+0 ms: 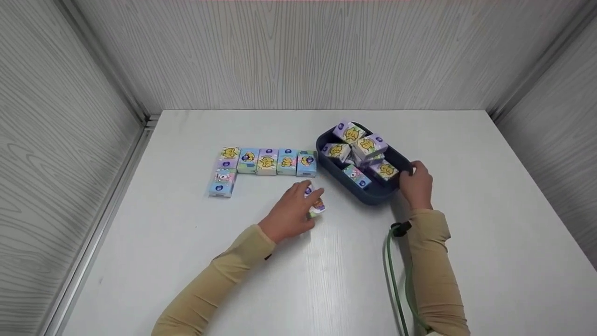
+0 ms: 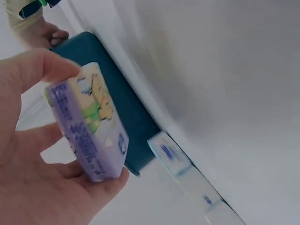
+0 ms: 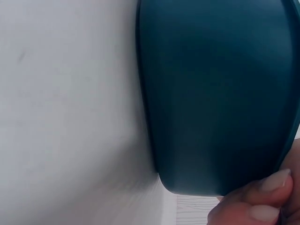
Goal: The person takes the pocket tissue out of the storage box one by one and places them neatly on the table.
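Observation:
My left hand [image 1: 290, 212] pinches a small cartoon-printed tissue pack [image 1: 315, 205] between thumb and fingers, just below the right end of the laid-out row. In the left wrist view this tissue pack [image 2: 93, 122] shows a purple printed side and a yellow cartoon figure. My right hand [image 1: 416, 184] grips the near right end of a dark blue basin [image 1: 368, 198], which stands at an angle and bears several similar packs. The right wrist view shows the basin's outer wall [image 3: 215, 103], with fingers [image 3: 262, 213] curled at its rim.
Several packs [image 1: 267, 162] lie side by side in a row left of the basin, and another pack [image 1: 222, 183] sits below the row's left end. A green cable [image 1: 392, 275] runs beside the right forearm. Wood-grain panels [image 1: 298, 56] bound the white table [image 1: 326, 280].

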Available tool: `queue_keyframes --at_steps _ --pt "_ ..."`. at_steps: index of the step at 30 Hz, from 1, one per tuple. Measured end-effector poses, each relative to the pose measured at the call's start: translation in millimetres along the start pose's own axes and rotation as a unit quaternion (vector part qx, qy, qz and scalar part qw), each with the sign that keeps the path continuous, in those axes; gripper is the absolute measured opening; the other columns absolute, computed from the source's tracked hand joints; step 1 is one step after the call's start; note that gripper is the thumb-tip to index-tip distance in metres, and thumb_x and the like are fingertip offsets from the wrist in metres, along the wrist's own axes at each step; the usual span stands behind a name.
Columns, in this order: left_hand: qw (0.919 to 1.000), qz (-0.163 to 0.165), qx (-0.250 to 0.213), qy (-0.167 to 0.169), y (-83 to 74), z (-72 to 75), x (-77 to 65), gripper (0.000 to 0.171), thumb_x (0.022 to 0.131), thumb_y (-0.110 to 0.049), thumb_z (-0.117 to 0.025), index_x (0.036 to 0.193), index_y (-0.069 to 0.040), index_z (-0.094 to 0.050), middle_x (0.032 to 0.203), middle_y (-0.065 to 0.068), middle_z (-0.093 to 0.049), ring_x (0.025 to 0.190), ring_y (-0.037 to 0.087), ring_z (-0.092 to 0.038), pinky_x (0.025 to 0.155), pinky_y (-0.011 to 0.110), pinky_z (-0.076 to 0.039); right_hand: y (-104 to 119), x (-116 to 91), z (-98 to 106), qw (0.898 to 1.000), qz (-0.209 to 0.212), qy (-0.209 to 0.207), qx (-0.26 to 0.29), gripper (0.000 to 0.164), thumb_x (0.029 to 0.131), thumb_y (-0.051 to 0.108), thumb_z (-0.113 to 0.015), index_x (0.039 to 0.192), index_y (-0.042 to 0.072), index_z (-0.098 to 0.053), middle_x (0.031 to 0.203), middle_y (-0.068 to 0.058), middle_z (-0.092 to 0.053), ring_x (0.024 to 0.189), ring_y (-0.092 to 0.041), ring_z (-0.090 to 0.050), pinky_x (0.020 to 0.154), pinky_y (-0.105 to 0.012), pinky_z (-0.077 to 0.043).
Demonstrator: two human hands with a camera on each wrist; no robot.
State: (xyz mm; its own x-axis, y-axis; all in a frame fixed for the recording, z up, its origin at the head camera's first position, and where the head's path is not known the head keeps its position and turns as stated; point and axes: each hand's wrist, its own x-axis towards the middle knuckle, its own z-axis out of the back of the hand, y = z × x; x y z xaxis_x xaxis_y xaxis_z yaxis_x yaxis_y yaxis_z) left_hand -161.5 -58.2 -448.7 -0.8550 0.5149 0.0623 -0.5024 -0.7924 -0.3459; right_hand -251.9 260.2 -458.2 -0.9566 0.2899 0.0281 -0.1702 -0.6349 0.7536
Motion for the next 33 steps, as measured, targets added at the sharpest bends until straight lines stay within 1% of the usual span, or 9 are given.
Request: queue_keyframes --at_steps 3,5,7,9,12,16,22,30,33 --pt "0.9994 0.021 -0.001 0.027 11.0 0.0 -15.3 0.07 0.082 -0.012 -0.069 0.145 -0.022 -0.042 0.145 0.017 -0.032 0.13 0.029 -0.034 0.11 0.041 -0.027 0.6 0.5 2.5 1.0 0.001 0.003 -0.002 0.037 0.094 0.011 -0.041 0.127 -0.005 -0.05 0.124 -0.026 -0.055 0.101 -0.031 -0.051 0.086 -0.043 -0.043" --pt "0.9978 0.041 0.006 0.053 16.8 -0.2 -24.7 0.069 0.083 -0.011 -0.068 0.146 -0.028 -0.042 0.146 0.016 -0.029 0.13 0.03 -0.034 0.109 0.042 -0.028 0.2 0.5 2.9 1.0 0.001 0.002 -0.004 0.037 0.094 0.011 -0.041 0.126 -0.005 -0.05 0.123 -0.026 -0.055 0.101 -0.031 -0.051 0.086 -0.042 -0.043" --pt "0.9958 0.06 0.011 0.068 21.7 -0.4 -32.1 0.067 0.085 -0.012 -0.067 0.145 -0.032 -0.043 0.148 0.015 -0.027 0.132 0.03 -0.032 0.109 0.043 -0.029 0.7 0.8 3.4 1.0 0.004 -0.003 -0.005 0.036 0.094 0.01 -0.041 0.125 -0.006 -0.051 0.122 -0.025 -0.056 0.1 -0.031 -0.051 0.085 -0.042 -0.043" --pt "0.9954 0.065 0.023 0.067 26.2 0.0 -37.9 0.061 0.088 -0.012 -0.066 0.143 -0.032 -0.046 0.149 0.015 -0.028 0.133 0.031 -0.031 0.11 0.044 -0.027 1.6 1.5 3.6 1.0 0.009 -0.007 -0.004 0.036 0.093 0.01 -0.041 0.124 -0.006 -0.052 0.121 -0.026 -0.056 0.099 -0.031 -0.051 0.084 -0.042 -0.043" --pt "0.9963 0.059 0.041 0.047 32.7 1.1 -45.2 0.052 0.091 -0.014 -0.065 0.139 -0.028 -0.052 0.15 0.014 -0.03 0.137 0.031 -0.029 0.111 0.044 -0.025 2.9 2.0 2.9 1.0 0.014 -0.011 -0.002 0.036 0.093 0.009 -0.041 0.123 -0.007 -0.052 0.121 -0.026 -0.056 0.099 -0.032 -0.052 0.085 -0.043 -0.043" --pt "0.9957 0.056 0.06 0.042 42.2 3.4 -52.5 0.052 0.093 -0.016 -0.064 0.142 -0.024 -0.049 0.154 0.013 -0.027 0.141 0.031 -0.022 0.11 0.043 -0.025 1.7 1.3 0.6 1.0 0.015 -0.013 -0.002 0.036 0.092 0.009 -0.042 0.124 -0.007 -0.052 0.122 -0.026 -0.056 0.099 -0.032 -0.052 0.087 -0.043 -0.043" --pt "0.9935 0.08 0.065 0.048 59.1 11.1 -55.4 0.05 0.099 -0.007 -0.051 0.147 -0.012 -0.039 0.155 0.015 -0.022 0.143 0.029 -0.016 0.11 0.044 -0.024 -0.7 1.6 -1.5 1.0 0.017 -0.018 -0.005 0.036 0.092 0.009 -0.042 0.121 -0.006 -0.054 0.119 -0.026 -0.058 0.093 -0.032 -0.052 0.081 -0.043 -0.044" --pt "0.9861 0.115 0.116 0.032 78.4 17.0 -52.1 0.045 0.094 0.005 -0.054 0.138 -0.001 -0.048 0.149 0.018 -0.034 0.138 0.031 -0.03 0.107 0.043 -0.03 0.0 1.0 -1.1 1.0 0.004 -0.004 -0.005 0.037 0.094 0.011 -0.041 0.125 -0.006 -0.051 0.122 -0.025 -0.057 0.096 -0.031 -0.052 0.081 -0.042 -0.044" --pt "0.9841 0.132 0.115 0.026 81.4 18.8 -50.3 0.045 0.093 0.005 -0.056 0.137 0.0 -0.049 0.147 0.019 -0.038 0.136 0.031 -0.034 0.107 0.043 -0.031 0.6 0.7 -0.1 1.0 0.001 0.001 -0.007 0.038 0.094 0.011 -0.041 0.127 -0.005 -0.05 0.123 -0.025 -0.056 0.097 -0.031 -0.052 0.081 -0.041 -0.044"
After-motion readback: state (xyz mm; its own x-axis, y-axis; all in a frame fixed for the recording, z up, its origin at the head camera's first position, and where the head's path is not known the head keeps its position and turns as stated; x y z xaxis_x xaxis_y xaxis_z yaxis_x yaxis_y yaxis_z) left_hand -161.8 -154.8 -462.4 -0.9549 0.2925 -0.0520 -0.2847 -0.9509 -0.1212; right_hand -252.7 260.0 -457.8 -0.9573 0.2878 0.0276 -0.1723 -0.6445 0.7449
